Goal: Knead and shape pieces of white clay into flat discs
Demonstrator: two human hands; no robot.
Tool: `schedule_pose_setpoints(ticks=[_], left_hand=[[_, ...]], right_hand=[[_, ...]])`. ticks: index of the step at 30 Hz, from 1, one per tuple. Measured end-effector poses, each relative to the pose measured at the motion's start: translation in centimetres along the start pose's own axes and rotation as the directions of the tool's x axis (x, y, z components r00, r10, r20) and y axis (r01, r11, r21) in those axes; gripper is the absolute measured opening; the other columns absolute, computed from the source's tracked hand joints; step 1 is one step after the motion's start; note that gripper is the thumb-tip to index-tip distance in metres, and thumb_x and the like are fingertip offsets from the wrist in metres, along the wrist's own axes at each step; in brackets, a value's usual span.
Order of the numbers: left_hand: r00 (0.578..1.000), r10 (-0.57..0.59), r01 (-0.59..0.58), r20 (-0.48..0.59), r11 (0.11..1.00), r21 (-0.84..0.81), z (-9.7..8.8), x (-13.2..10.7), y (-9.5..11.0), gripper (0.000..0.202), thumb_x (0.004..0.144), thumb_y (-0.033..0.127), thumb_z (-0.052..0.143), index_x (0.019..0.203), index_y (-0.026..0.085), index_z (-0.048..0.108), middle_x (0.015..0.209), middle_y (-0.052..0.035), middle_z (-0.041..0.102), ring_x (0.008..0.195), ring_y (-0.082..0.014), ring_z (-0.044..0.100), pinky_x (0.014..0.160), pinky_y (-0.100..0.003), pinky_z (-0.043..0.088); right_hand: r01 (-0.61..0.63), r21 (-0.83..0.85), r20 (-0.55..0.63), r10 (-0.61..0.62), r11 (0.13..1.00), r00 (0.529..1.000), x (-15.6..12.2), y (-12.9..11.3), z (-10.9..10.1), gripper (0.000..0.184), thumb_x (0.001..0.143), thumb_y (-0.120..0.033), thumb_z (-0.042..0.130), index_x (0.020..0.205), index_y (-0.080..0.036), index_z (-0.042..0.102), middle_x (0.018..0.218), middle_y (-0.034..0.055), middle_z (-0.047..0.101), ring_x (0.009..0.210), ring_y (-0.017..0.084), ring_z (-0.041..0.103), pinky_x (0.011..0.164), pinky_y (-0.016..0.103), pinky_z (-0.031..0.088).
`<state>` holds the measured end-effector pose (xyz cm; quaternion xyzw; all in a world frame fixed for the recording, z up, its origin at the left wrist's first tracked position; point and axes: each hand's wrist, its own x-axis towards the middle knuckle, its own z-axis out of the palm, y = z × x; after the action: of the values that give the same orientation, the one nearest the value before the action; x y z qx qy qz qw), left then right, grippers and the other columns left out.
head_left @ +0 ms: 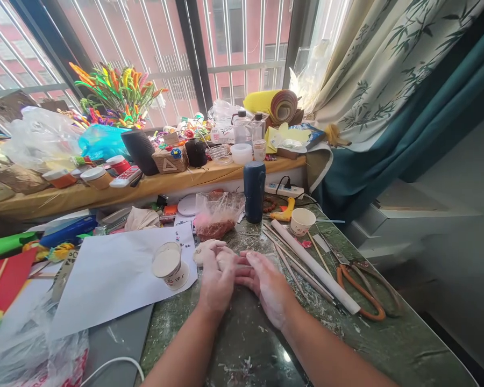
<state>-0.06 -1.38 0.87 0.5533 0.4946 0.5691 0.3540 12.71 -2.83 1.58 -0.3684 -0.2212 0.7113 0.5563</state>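
My left hand (218,277), dusted white, has its fingers curled around a small piece of white clay (226,259), partly hidden by the fingers. My right hand (266,279) comes in from the other side, fingers stretched out and touching or nearly touching the left fingers. A pale round lump of clay (201,253) lies just past the left hand, its surface slightly uneven. Left of the hands, a paper cup filled with white material (166,262) stands on a sheet of white paper (108,274).
A rolling pin (314,266), thin sticks, scissors (361,282) and an empty paper cup (302,221) lie to the right. Behind are a bag of reddish-brown material (215,223), a dark blue bottle (254,192) and a yellow glue gun (285,210). A crowded ledge (210,174) runs below the window.
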Motion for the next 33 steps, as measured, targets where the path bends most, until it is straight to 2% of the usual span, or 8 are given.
schedule_pose_setpoints(ticks=[4, 9, 11, 13, 15, 17, 24, 33], left_hand=[[0.908, 0.113, -0.082, 0.405, 0.992, -0.094, -0.1, -0.7, -0.4, 0.059, 0.096, 0.051, 0.056, 0.146, 0.022, 0.044, 0.149, -0.0147, 0.052, 0.140, -0.0303, 0.047, 0.119, -0.049, 0.034], [0.955, 0.033, -0.005, 0.294, 0.996, -0.094, -0.1, -0.1, -0.6, 0.047, 0.098, 0.052, 0.053, 0.135, 0.023, 0.055, 0.144, -0.0131, 0.057, 0.137, -0.0299, 0.049, 0.115, -0.046, 0.038], [0.966, -0.047, 0.073, 0.254, 0.993, -0.095, -0.1, 0.2, -0.8, 0.040, 0.098, 0.052, 0.053, 0.122, 0.022, 0.062, 0.126, -0.0113, 0.066, 0.121, -0.0281, 0.059, 0.102, -0.042, 0.047], [0.964, -0.090, 0.117, 0.248, 0.989, -0.095, 0.0, 0.3, -1.2, 0.036, 0.097, 0.052, 0.054, 0.114, 0.022, 0.065, 0.114, -0.0092, 0.069, 0.107, -0.0260, 0.063, 0.090, -0.037, 0.050], [0.962, -0.099, 0.125, 0.257, 0.988, -0.090, 0.2, 0.4, -1.5, 0.035, 0.097, 0.051, 0.055, 0.110, 0.022, 0.067, 0.105, -0.0075, 0.070, 0.097, -0.0243, 0.064, 0.083, -0.035, 0.050], [0.959, -0.106, 0.132, 0.263, 0.988, -0.082, 0.3, 0.4, -1.7, 0.034, 0.096, 0.051, 0.056, 0.108, 0.022, 0.068, 0.098, -0.0060, 0.070, 0.091, -0.0229, 0.063, 0.080, -0.033, 0.049], [0.959, -0.100, 0.121, 0.267, 0.991, -0.063, 0.2, 0.4, -1.4, 0.029, 0.097, 0.047, 0.056, 0.104, 0.022, 0.068, 0.103, -0.0049, 0.070, 0.089, -0.0205, 0.061, 0.082, -0.032, 0.047], [0.958, -0.099, 0.124, 0.267, 0.989, -0.077, 0.1, 0.5, -1.2, 0.029, 0.096, 0.046, 0.056, 0.103, 0.020, 0.068, 0.101, -0.0057, 0.069, 0.092, -0.0216, 0.060, 0.083, -0.032, 0.046]], right_hand=[[0.028, -0.016, -0.003, -0.028, 0.999, 1.000, 0.2, 0.3, 0.2, 0.049, 0.071, -0.046, 0.087, 0.108, -0.021, 0.068, 0.100, 0.0054, 0.074, 0.087, 0.021, 0.070, 0.074, 0.032, 0.056], [0.330, -0.396, -0.128, -0.407, 0.857, 0.904, 1.2, -5.3, -2.9, 0.065, 0.073, -0.041, 0.085, 0.129, -0.024, 0.058, 0.107, 0.0073, 0.075, 0.088, 0.024, 0.071, 0.073, 0.036, 0.055], [0.331, -0.711, -0.063, -0.525, 0.621, 0.849, 2.0, -10.2, -5.0, 0.056, 0.077, -0.036, 0.079, 0.129, -0.024, 0.062, 0.112, 0.0095, 0.074, 0.095, 0.026, 0.070, 0.080, 0.036, 0.054], [0.209, -0.948, 0.062, -0.509, 0.238, 0.859, 3.2, -15.2, -6.7, 0.050, 0.079, -0.028, 0.072, 0.129, -0.023, 0.067, 0.115, 0.0113, 0.073, 0.095, 0.026, 0.070, 0.081, 0.037, 0.052], [0.088, -0.984, 0.144, -0.404, -0.152, 0.903, 4.7, -19.0, -7.9, 0.048, 0.079, -0.022, 0.069, 0.126, -0.021, 0.072, 0.115, 0.0133, 0.073, 0.090, 0.025, 0.069, 0.078, 0.035, 0.050], [0.054, -0.935, 0.163, -0.289, -0.350, 0.944, 6.1, -21.0, -8.4, 0.045, 0.076, -0.018, 0.069, 0.121, -0.021, 0.075, 0.109, 0.0121, 0.075, 0.088, 0.024, 0.069, 0.076, 0.032, 0.048], [0.088, -0.874, 0.179, -0.148, -0.478, 0.973, 8.7, -20.4, -8.3, 0.038, 0.063, -0.009, 0.072, 0.098, -0.020, 0.082, 0.096, 0.0098, 0.077, 0.083, 0.024, 0.069, 0.069, 0.031, 0.045], [0.115, -0.871, 0.156, -0.047, -0.477, 0.987, 9.5, -19.2, -8.0, 0.022, 0.058, -0.004, 0.065, 0.064, -0.020, 0.079, 0.070, 0.0068, 0.073, 0.069, 0.022, 0.066, 0.062, 0.030, 0.041]])
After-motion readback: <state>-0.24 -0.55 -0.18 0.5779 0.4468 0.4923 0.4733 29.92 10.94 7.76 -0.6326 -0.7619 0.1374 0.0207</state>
